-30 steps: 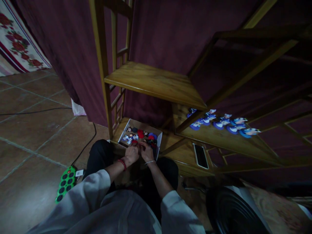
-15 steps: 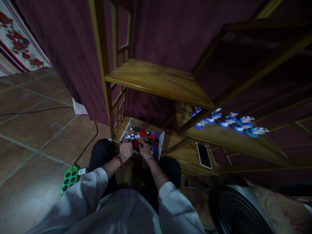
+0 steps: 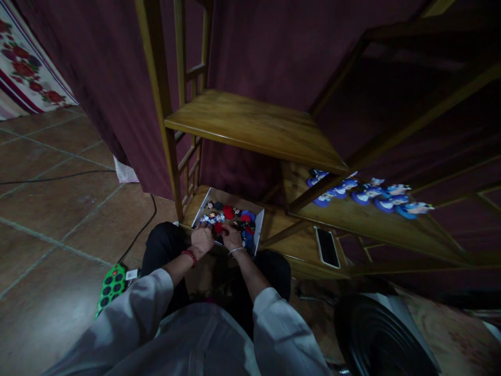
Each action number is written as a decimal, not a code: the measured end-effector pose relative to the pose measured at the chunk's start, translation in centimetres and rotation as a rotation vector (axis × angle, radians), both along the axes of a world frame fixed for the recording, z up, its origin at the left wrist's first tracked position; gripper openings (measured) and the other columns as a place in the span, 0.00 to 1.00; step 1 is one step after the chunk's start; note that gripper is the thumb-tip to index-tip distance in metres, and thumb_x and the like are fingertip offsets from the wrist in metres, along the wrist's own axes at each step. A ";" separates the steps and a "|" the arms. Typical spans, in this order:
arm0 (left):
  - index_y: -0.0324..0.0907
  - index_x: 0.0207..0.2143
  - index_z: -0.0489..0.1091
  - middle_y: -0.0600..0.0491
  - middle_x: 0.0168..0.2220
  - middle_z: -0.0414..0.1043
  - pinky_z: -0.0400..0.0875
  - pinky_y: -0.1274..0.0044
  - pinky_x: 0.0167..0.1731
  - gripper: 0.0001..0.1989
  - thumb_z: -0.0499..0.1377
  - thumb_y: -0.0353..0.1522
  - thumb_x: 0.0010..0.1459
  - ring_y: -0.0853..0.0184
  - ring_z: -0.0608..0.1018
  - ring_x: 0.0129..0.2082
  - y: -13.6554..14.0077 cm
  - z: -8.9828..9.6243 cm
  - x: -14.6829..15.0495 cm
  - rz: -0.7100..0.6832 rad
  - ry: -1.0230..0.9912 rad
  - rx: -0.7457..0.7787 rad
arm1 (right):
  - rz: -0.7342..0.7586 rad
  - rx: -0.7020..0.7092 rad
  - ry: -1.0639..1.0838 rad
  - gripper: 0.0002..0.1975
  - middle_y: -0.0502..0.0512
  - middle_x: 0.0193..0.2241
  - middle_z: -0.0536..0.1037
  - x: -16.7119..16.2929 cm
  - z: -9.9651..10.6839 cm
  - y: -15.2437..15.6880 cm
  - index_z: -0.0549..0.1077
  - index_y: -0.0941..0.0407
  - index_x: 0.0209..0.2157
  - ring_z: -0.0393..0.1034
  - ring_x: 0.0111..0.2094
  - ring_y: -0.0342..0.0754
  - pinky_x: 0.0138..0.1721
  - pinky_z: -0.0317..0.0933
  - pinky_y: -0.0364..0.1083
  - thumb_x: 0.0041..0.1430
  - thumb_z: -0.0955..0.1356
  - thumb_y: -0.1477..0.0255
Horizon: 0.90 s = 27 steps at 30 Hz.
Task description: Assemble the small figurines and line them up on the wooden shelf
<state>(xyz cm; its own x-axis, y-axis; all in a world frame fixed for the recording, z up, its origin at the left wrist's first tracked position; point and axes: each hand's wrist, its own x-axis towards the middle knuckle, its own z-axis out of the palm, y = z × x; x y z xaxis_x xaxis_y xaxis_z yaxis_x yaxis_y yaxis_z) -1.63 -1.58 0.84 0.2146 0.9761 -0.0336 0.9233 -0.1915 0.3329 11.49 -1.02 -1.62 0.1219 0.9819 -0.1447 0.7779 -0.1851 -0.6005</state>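
A shallow white box holds several small figurines and red, blue and dark round pieces. Over its near left part is my left hand, its fingers curled down and closed; what they hold is hidden. My right hand is beside it over the near edge, fingers pinched at a small red round piece that lies between both hands. More figurines on blue round bases stand in rows on the shelf to the right.
The box rests on the low board of a wooden shelf unit. A phone lies right of it. A green power strip with a black cable is on the tiled floor at left. A black round seat stands at lower right.
The view shifts slightly. Both hands stay at the box, with only small finger movement around the red round piece.
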 end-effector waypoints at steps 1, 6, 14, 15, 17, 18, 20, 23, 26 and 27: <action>0.38 0.38 0.71 0.44 0.43 0.71 0.58 0.74 0.51 0.14 0.50 0.27 0.51 0.63 0.70 0.47 0.0 -0.1 0.0 -0.001 -0.001 0.011 | -0.005 -0.005 0.004 0.17 0.52 0.42 0.76 0.0 0.0 0.0 0.72 0.55 0.43 0.69 0.44 0.45 0.49 0.59 0.41 0.52 0.61 0.78; 0.38 0.38 0.71 0.45 0.42 0.71 0.58 0.74 0.51 0.14 0.50 0.28 0.50 0.62 0.70 0.48 0.0 -0.3 -0.1 -0.004 0.001 0.040 | -0.018 -0.003 0.057 0.17 0.52 0.42 0.75 0.0 0.0 0.0 0.72 0.55 0.42 0.68 0.45 0.44 0.50 0.58 0.41 0.51 0.62 0.78; 0.37 0.42 0.70 0.45 0.45 0.70 0.53 0.75 0.54 0.16 0.50 0.28 0.50 0.64 0.68 0.50 0.2 -0.4 0.0 -0.009 0.012 0.013 | -0.041 0.034 0.131 0.16 0.53 0.42 0.76 0.1 -0.6 0.0 0.73 0.56 0.41 0.69 0.44 0.44 0.50 0.58 0.42 0.51 0.61 0.79; 0.38 0.42 0.69 0.45 0.45 0.70 0.52 0.75 0.54 0.16 0.50 0.28 0.51 0.64 0.67 0.50 0.2 -0.4 0.0 -0.010 0.006 0.015 | -0.045 0.038 0.142 0.16 0.53 0.41 0.76 0.1 -0.7 0.1 0.73 0.56 0.41 0.69 0.44 0.44 0.50 0.59 0.42 0.51 0.61 0.79; 0.38 0.42 0.69 0.45 0.46 0.69 0.52 0.75 0.54 0.17 0.49 0.28 0.51 0.64 0.67 0.51 0.2 -0.4 0.0 -0.012 -0.009 0.014 | -0.054 0.041 0.166 0.16 0.52 0.41 0.76 0.2 -0.9 0.1 0.73 0.55 0.41 0.69 0.44 0.43 0.49 0.59 0.42 0.51 0.61 0.78; 0.38 0.42 0.70 0.45 0.46 0.69 0.53 0.75 0.54 0.17 0.49 0.28 0.51 0.64 0.67 0.51 0.1 -0.4 0.0 -0.012 -0.016 0.011 | -0.060 0.041 0.175 0.16 0.51 0.41 0.76 0.2 -1.0 0.1 0.73 0.55 0.41 0.69 0.43 0.43 0.49 0.59 0.42 0.51 0.61 0.78; 0.38 0.42 0.70 0.45 0.46 0.69 0.53 0.75 0.54 0.17 0.50 0.28 0.50 0.64 0.67 0.50 0.1 -0.3 0.0 -0.007 -0.023 0.008 | -0.071 0.035 0.184 0.16 0.50 0.41 0.76 0.3 -1.1 0.1 0.73 0.53 0.40 0.69 0.43 0.42 0.49 0.60 0.42 0.51 0.62 0.78; 0.38 0.42 0.70 0.46 0.46 0.69 0.52 0.75 0.55 0.17 0.50 0.27 0.51 0.64 0.67 0.51 0.1 -0.1 0.0 0.000 -0.020 -0.006 | -0.073 0.029 0.180 0.15 0.50 0.41 0.76 0.2 -1.1 0.1 0.73 0.53 0.40 0.69 0.43 0.42 0.48 0.60 0.42 0.51 0.62 0.77; 0.39 0.42 0.70 0.46 0.46 0.70 0.52 0.74 0.55 0.16 0.50 0.28 0.51 0.64 0.67 0.51 0.2 0.0 0.0 -0.009 -0.015 -0.037 | -0.069 0.034 0.166 0.15 0.50 0.40 0.76 0.1 -0.9 0.0 0.73 0.54 0.40 0.70 0.42 0.43 0.48 0.60 0.42 0.51 0.62 0.77; 0.38 0.42 0.70 0.46 0.45 0.70 0.52 0.74 0.55 0.16 0.50 0.28 0.51 0.65 0.67 0.51 0.2 0.0 0.0 -0.011 -0.011 -0.044 | -0.068 0.037 0.161 0.15 0.51 0.40 0.76 0.1 -0.8 0.0 0.73 0.54 0.40 0.70 0.42 0.43 0.48 0.60 0.42 0.52 0.61 0.78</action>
<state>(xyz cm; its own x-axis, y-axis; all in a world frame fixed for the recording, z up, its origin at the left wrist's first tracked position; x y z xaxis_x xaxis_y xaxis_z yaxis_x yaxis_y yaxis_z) -1.61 -1.39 0.81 0.2258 0.9714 -0.0740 0.9174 -0.1865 0.3516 11.58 -1.04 -2.42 0.1665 0.9772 -0.1317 0.6573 -0.2096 -0.7239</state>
